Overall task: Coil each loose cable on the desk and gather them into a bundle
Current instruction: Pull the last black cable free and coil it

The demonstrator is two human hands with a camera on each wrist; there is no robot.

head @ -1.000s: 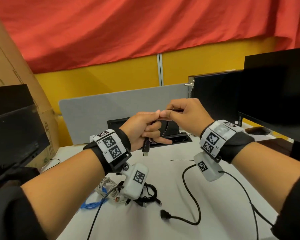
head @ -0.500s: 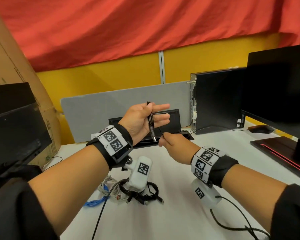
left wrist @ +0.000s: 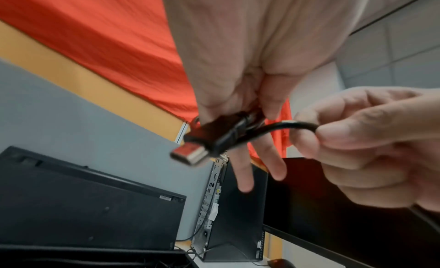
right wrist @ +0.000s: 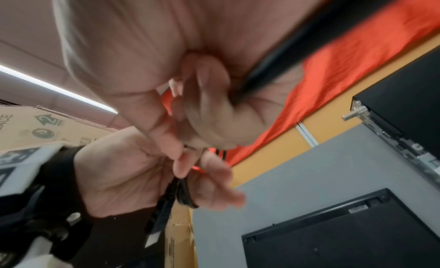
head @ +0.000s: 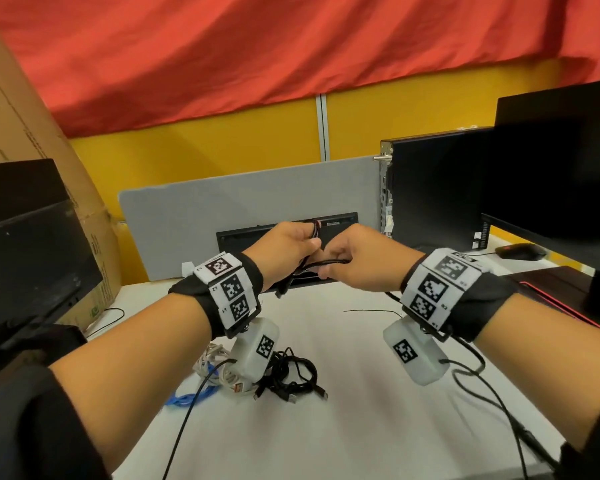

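I am holding a black cable (head: 321,263) up above the white desk (head: 361,393), in front of the grey divider panel (head: 239,202). My left hand (head: 284,245) is gripping the loops made so far, thumb and curled fingers around them, with the USB plug (left wrist: 190,155) sticking out below the palm; my right hand (head: 357,261) is pinching the next stretch of the same cable just beside it, and the rest is trailing down past my right wrist, so this coil is looking only partly wound. Nearer me than the panel, a pile of coiled cables (head: 284,379), black, white and blue, is lying on the desk, which I am judging to be the bundle in the making. One thin loose wire (head: 368,310) is also lying between the panel and me, so some work is remaining. Right of the panel a computer tower (head: 433,188) and a monitor (head: 561,161) are standing; left of it, a cardboard box (head: 25,133). Behind it, a yellow wall and red cloth are closing the room.
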